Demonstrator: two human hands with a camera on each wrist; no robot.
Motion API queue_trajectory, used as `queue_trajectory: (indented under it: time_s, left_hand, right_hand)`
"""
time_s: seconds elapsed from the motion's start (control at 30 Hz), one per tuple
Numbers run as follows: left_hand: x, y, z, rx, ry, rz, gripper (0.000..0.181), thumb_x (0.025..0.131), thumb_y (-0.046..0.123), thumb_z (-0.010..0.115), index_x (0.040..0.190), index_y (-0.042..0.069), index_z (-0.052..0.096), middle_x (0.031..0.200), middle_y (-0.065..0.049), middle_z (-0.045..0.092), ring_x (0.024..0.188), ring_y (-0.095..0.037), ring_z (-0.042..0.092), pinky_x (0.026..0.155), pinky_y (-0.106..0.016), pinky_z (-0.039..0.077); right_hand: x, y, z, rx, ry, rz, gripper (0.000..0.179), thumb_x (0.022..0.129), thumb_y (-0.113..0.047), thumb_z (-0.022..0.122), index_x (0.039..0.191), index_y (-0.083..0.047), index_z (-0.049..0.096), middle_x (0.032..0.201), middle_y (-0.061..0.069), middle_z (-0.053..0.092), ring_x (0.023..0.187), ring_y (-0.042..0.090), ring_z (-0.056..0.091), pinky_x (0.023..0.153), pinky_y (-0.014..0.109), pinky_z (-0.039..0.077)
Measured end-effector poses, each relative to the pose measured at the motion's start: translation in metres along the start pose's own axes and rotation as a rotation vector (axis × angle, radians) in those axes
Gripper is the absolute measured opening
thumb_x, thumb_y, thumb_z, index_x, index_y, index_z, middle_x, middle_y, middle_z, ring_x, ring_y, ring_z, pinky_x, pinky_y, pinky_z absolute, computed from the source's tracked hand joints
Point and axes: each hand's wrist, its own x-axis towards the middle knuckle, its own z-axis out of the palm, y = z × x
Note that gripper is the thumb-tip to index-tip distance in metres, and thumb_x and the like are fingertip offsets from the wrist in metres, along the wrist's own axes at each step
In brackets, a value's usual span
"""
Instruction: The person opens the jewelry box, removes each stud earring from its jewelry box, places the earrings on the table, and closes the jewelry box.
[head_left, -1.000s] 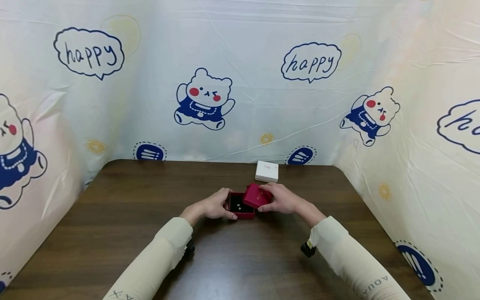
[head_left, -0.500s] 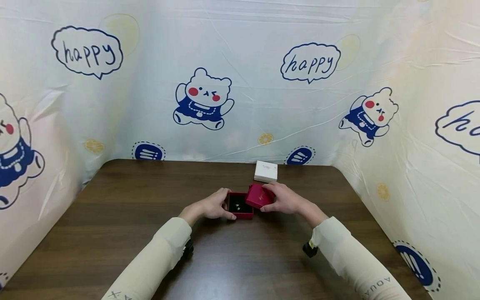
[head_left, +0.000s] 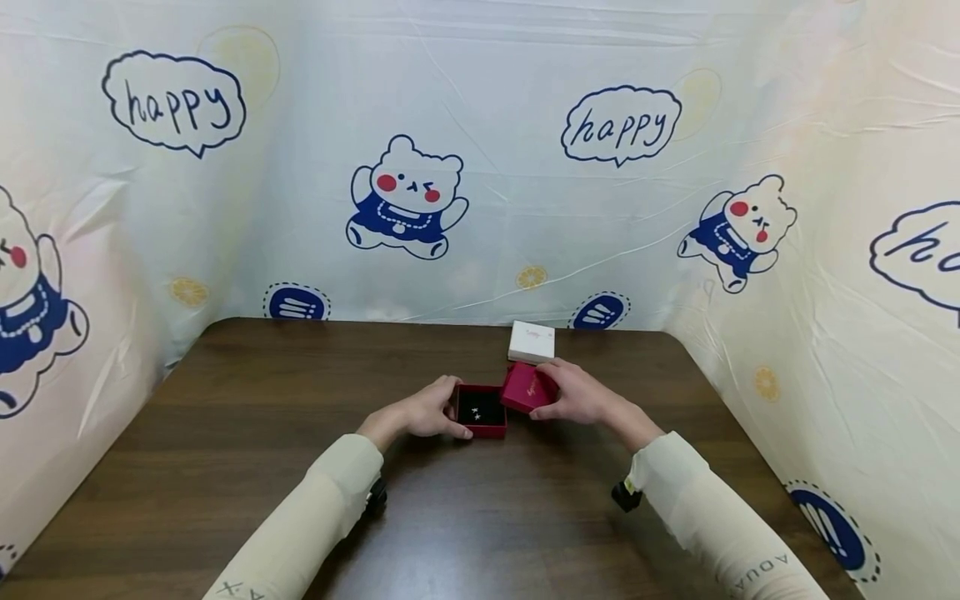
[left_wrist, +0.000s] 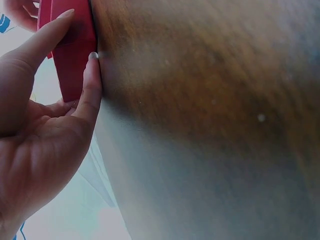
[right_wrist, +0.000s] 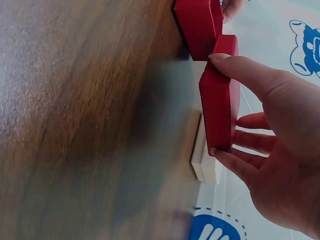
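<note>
My left hand [head_left: 427, 408] grips the left side of a red jewelry box base [head_left: 492, 432] standing on the table; the left wrist view shows the thumb and fingers on its red walls [left_wrist: 72, 75]. Inside the base, a pair of small silvery star-like earrings [head_left: 476, 413] lies on black lining. My right hand [head_left: 581, 393] holds the red box lid [head_left: 527, 387], tilted, at the base's upper right. In the right wrist view the thumb lies along one edge of the lid [right_wrist: 220, 107], with fingers at its other end. Whether lid and base touch is hard to tell.
A white square box [head_left: 532, 342] lies behind the lid near the back edge of the brown wooden table [head_left: 300, 367]. A curtain [head_left: 510, 208] printed with bears and "happy" bubbles hangs around the table's back and sides.
My right hand has carried the lid to the right and slightly back, uncovering more of the box's black inside. My left hand keeps its hold on the base.
</note>
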Motion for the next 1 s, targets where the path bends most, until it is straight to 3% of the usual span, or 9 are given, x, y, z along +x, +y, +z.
queue_trajectory:
  time_s: [0.67,1.0]
  left_hand:
    - [-0.001,0.000,-0.001,-0.009,-0.005,0.001,0.072,0.082,0.022,0.088,0.135,-0.003,0.046,0.113,-0.011,0.049,0.094,-0.021,0.054,0.083,-0.033,0.047]
    - [-0.001,0.000,-0.001,-0.012,-0.008,-0.002,0.070,0.082,0.023,0.088,0.134,-0.001,0.047,0.114,-0.011,0.049,0.096,-0.021,0.054,0.084,-0.033,0.048]
  right_hand:
    - [-0.003,0.027,0.000,-0.007,0.011,0.080,0.078,0.084,-0.041,0.083,0.145,-0.005,0.052,0.131,0.012,0.057,0.116,0.026,0.054,0.096,0.044,0.052]
    - [-0.003,0.043,0.004,-0.024,0.012,0.111,0.080,0.084,-0.042,0.083,0.144,-0.001,0.052,0.132,0.016,0.056,0.116,0.029,0.054,0.099,0.049,0.050]
